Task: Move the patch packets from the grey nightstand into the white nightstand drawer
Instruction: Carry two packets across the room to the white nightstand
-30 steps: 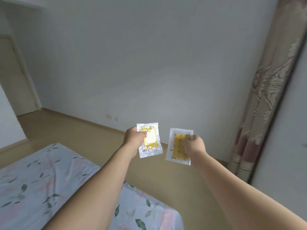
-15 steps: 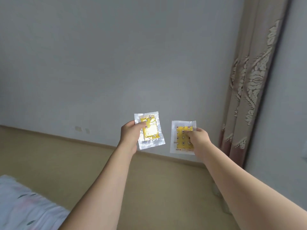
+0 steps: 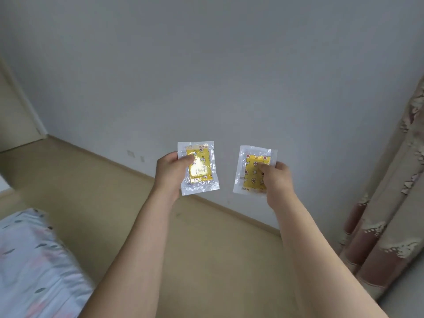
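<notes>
Two patch packets are being held up at frame centre, in front of the grey wall [image 3: 229, 76]. Left hand [image 3: 171, 172] is pinching the left packet [image 3: 202, 169] by its left edge — thumb on the front face. Right hand [image 3: 274, 177] is gripping the right packet [image 3: 249, 171] likewise. Both are hanging upright, well apart, above the floor [image 3: 206, 249]; bed [image 3: 34, 260] is lying lower left, curtain [image 3: 390, 214] is hanging at right.

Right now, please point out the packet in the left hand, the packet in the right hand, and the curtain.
left packet [image 3: 202, 167], head view, yellow middle
right packet [image 3: 251, 171], head view, yellow patch
curtain [image 3: 390, 214], head view, patterned fold
</notes>
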